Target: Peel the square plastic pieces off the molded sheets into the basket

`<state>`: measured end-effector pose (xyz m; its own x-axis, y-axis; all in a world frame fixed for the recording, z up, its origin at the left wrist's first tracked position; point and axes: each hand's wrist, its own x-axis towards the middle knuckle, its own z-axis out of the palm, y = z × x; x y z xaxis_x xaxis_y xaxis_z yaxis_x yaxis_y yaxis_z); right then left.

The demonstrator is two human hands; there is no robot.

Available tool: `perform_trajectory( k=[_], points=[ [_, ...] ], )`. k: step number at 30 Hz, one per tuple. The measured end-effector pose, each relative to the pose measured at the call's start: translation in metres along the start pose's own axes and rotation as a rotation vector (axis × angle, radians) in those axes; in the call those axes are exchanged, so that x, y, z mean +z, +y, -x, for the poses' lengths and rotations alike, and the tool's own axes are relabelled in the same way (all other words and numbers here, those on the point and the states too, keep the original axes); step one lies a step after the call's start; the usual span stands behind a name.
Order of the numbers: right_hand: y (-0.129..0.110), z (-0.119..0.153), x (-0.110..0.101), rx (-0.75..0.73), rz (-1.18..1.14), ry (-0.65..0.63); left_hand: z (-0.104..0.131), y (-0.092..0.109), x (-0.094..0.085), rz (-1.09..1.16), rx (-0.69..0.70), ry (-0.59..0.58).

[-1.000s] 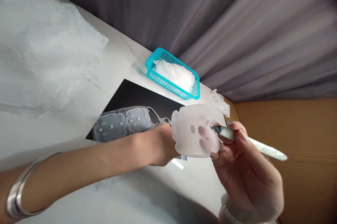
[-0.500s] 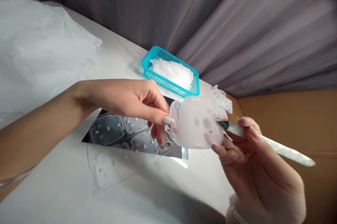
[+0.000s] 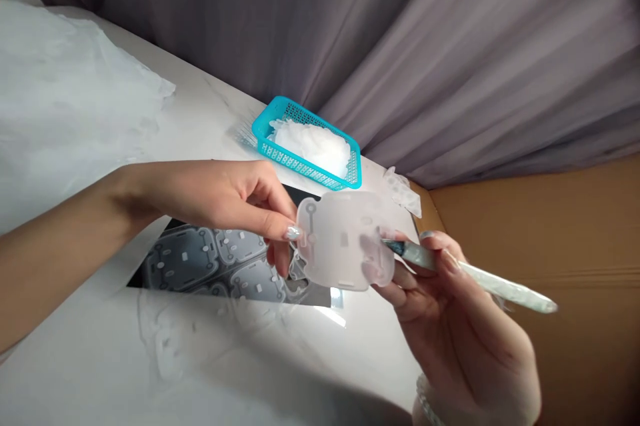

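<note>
Left hand (image 3: 220,203), left of center: thumb extended against the left edge of the translucent panel (image 3: 330,263), fingers curled; whether the pinch is closed behind the edge cannot be told. Right hand (image 3: 465,333), lower right: thumb and forefinger pinch the pen-shaped tool (image 3: 505,289), while other fingers support the panel's lower right edge. The tool's dark tip is at the panel's right side; exact contact is unclear.

Panel position: center of the frame, raised above the table (image 3: 250,373), held apart from the black mat (image 3: 320,294).

Status, judged from the layout: one panel is free and in handling. Several panels of similar outline (image 3: 183,256) remain on the mat, left of center, not in hand. The blue basket (image 3: 265,121), above center, contains a heap of white pieces (image 3: 313,146); their condition cannot be determined. Whether the held panel is finished cannot be confirmed.
</note>
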<state>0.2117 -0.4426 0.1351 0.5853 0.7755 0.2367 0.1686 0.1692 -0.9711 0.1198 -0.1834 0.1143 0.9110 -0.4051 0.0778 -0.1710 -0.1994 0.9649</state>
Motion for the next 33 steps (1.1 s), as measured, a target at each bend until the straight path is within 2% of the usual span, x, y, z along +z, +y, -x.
perform_trajectory(
  k=[9, 12, 14, 16, 18, 19, 20, 21, 23, 24, 26, 29, 31, 33],
  points=[
    [0.002, -0.002, -0.001, 0.012, -0.054, 0.002, 0.001, 0.006, 0.0, -0.04, 0.007, -0.013],
    [0.004, -0.004, -0.001, 0.011, -0.055, 0.027, 0.002, 0.008, 0.0, -0.086, -0.034, 0.029],
    [0.006, -0.01, -0.003, -0.056, -0.002, 0.147, 0.004, 0.008, -0.001, -0.167, -0.083, 0.109],
    [0.012, -0.026, -0.008, -0.217, 0.108, 0.366, 0.007, 0.007, -0.002, -0.254, -0.132, 0.192],
    [0.023, -0.055, -0.014, -0.402, 0.257, 0.566, 0.008, 0.005, -0.004, -0.317, -0.175, 0.237],
    [0.03, -0.074, -0.017, -0.466, 0.345, 0.612, 0.007, 0.003, -0.005, -0.338, -0.197, 0.242],
    [0.038, -0.094, -0.019, -0.49, 0.437, 0.596, 0.006, 0.0, -0.005, -0.355, -0.218, 0.241],
    [0.047, -0.115, -0.021, -0.476, 0.534, 0.526, 0.004, -0.004, -0.004, -0.374, -0.238, 0.228],
    [0.066, -0.152, -0.024, -0.368, 0.749, 0.237, -0.001, -0.014, 0.001, -0.431, -0.271, 0.19],
    [0.074, -0.166, -0.024, -0.322, 0.786, 0.129, -0.005, -0.02, 0.005, -0.469, -0.281, 0.176],
    [0.088, -0.177, -0.025, -0.268, 0.822, 0.02, -0.012, -0.032, 0.015, -0.559, -0.297, 0.171],
    [0.097, -0.157, -0.032, -0.248, 0.834, 0.039, -0.021, -0.044, 0.03, -0.673, -0.309, 0.188],
    [0.097, -0.128, -0.042, -0.191, 0.802, 0.076, -0.026, -0.05, 0.037, -0.729, -0.322, 0.192],
    [0.095, -0.094, -0.053, -0.06, 0.726, 0.084, -0.03, -0.057, 0.042, -0.764, -0.346, 0.205]
  ],
)
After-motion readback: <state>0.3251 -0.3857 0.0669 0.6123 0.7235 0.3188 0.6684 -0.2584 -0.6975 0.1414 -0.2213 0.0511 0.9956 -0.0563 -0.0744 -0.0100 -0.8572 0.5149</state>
